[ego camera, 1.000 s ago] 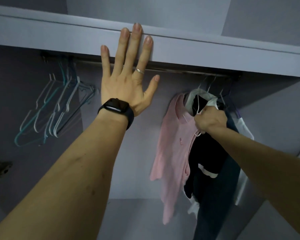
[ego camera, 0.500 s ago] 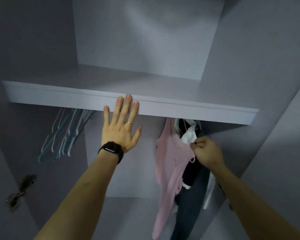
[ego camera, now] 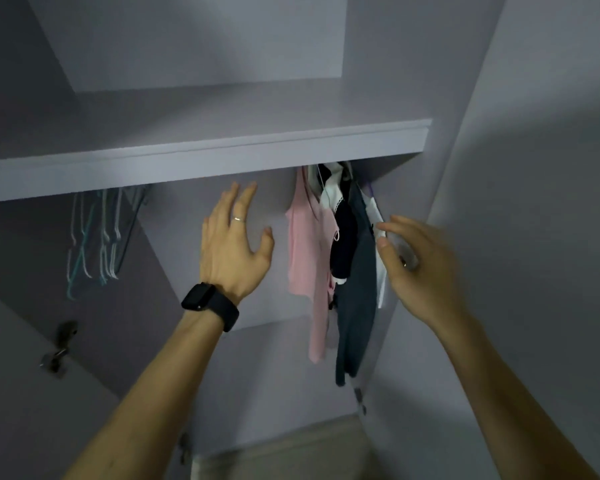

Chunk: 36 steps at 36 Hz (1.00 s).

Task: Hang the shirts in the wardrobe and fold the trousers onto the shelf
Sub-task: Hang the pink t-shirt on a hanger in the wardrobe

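Lower left of frame: a metal hinge (ego camera: 58,348) is fixed to the wardrobe's side panel.

Upper left: a group of empty wire hangers (ego camera: 99,237) hangs below the shelf (ego camera: 201,164), well apart from the clothes. The shelf's front edge runs across the frame from the left border to the upper right.

Centre: the left hand (ego camera: 234,244) is raised with its back to the camera, just below the shelf edge. Its fingers are spread and relaxed and hold nothing. Whether the fingertips touch the shelf cannot be determined. It has a ring (ego camera: 238,219) on one finger and a black watch (ego camera: 210,306) on the wrist.

Right of centre: the garments hang close together under the shelf. In order they are a pink shirt (ego camera: 307,251), a dark navy garment (ego camera: 343,244), a grey-blue garment (ego camera: 357,289) and a white garment (ego camera: 381,282). The hanger hooks are hidden behind the shelf edge.

Right: the right hand (ego camera: 420,265) is blurred. Its fingers are loosely extended and apart, and nothing is gripped. It sits just beside the white garment; contact cannot be determined.
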### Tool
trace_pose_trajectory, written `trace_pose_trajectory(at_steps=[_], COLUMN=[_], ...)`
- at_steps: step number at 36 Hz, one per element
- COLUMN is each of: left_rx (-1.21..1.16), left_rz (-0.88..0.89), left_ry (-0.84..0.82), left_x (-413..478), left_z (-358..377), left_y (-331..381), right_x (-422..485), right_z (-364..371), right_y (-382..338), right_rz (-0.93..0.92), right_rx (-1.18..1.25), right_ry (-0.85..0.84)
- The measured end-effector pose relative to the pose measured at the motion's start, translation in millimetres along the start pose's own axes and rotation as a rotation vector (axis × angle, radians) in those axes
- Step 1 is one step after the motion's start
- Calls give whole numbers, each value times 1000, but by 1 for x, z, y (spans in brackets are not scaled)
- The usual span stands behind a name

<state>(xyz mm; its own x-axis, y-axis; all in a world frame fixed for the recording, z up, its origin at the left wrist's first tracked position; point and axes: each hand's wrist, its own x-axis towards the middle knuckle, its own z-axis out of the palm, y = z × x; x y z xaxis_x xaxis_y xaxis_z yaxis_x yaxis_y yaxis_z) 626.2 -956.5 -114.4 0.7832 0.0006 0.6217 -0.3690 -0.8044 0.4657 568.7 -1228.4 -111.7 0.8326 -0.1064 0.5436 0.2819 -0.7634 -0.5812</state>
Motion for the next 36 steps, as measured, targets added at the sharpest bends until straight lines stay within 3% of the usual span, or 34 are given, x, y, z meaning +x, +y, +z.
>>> trace_pose_trajectory(at_steps=[7,14,19,24,30,36], left_rx=[-68,-9,-14,-83,-225,-398], left_rz=[-67,-155,-108,33,379,714], left_ry=[-218,-376,-469,-610,-728,-905], left_x=[-68,-105,-112,-101,-89,-114], left_z=[47,98,123,149,189,203], left_y=[1,-8,-14,-16,6,72], right_x=[-44,-81,-108,-129,-157,-221], right_z=[29,57,64,65,49,17], right_y=[29,60,77,86,74,39], right_rz=[33,69,147,229,456,712], right_rx=[100,-22,-103,-168,-337,-538], right_ry=[10,-168,-220,-86,96,301])
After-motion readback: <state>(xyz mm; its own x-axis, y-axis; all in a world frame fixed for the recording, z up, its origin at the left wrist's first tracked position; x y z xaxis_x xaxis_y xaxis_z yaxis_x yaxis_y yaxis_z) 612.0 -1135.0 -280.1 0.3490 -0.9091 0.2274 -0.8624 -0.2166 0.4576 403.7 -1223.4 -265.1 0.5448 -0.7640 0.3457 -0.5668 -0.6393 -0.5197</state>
